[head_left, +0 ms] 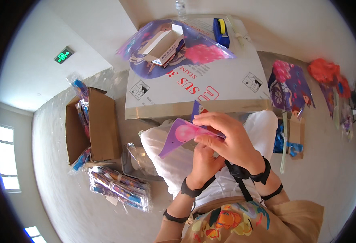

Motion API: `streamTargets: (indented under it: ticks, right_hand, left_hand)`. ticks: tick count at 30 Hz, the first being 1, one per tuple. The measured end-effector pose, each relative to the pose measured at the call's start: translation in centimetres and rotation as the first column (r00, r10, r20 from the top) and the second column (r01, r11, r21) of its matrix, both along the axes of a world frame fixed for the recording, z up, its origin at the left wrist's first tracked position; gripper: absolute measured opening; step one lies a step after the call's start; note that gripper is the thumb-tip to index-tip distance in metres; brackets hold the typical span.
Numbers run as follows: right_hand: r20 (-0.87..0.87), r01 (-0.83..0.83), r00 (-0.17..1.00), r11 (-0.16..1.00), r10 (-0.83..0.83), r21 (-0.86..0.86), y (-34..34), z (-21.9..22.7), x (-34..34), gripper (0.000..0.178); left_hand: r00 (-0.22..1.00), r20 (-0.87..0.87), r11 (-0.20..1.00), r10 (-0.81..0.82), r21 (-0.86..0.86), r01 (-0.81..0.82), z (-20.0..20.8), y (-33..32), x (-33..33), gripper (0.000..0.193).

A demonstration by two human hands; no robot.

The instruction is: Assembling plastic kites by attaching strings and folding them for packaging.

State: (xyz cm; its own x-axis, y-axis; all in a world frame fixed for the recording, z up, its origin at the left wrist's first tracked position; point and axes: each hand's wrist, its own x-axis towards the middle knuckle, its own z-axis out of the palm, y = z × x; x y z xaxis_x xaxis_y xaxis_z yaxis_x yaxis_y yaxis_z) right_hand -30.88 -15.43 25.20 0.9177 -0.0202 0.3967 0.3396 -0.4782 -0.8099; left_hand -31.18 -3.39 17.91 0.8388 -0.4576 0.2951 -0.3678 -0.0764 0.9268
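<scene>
Over my lap, a folded piece of thin purple-and-pink printed sheet (181, 135) is held between my two hands. My left hand (204, 162) closes on its lower right part from below, with its fingertips partly hidden behind my right hand. My right hand (232, 133) comes over the top, pinching the sheet between thumb and fingers. A dark purple pointed corner of it sticks up by the right fingertips. Both hands are just in front of the near edge of the metal-topped table (234, 87).
On the table are a larger printed sheet (145, 71), an open white carton (162, 48) and a blue tape dispenser (221, 32). A cardboard box (103, 125) and bundled packages (119, 188) stand left. Printed sheets (291, 89) hang right, above another box (296, 135).
</scene>
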Motion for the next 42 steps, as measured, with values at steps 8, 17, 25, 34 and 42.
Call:
streamTargets:
  ticks: [8,17,25,34,42]
  right_hand:
    - [-0.115,0.025,0.993,0.999,-0.020,0.043,-0.2,-1.9,-0.8,0.014]
    - [-0.160,0.281,0.957,0.905,-0.241,0.319,-1.4,-2.6,-1.6,0.010]
    - [-0.269,0.297,0.948,0.770,-0.169,0.565,-2.1,-2.6,-1.8,0.012]
    - [-0.312,0.311,0.941,0.696,-0.131,0.647,-2.9,-2.8,-1.9,0.011]
    - [-0.346,0.316,0.933,0.697,-0.103,0.644,-3.0,-4.0,-2.0,0.011]
  left_hand:
    - [0.995,-0.051,0.983,-0.083,0.162,0.090,0.5,1.5,0.6,0.033]
    - [0.935,-0.354,0.850,-0.034,-0.503,-0.160,-0.2,1.8,0.8,0.044]
    - [0.883,-0.466,0.718,0.057,-0.596,-0.360,1.2,1.7,1.2,0.037]
    - [0.879,-0.447,0.751,0.165,-0.521,-0.406,2.0,1.9,0.6,0.037]
    - [0.875,-0.480,0.735,0.063,-0.571,-0.366,2.4,2.1,0.6,0.034]
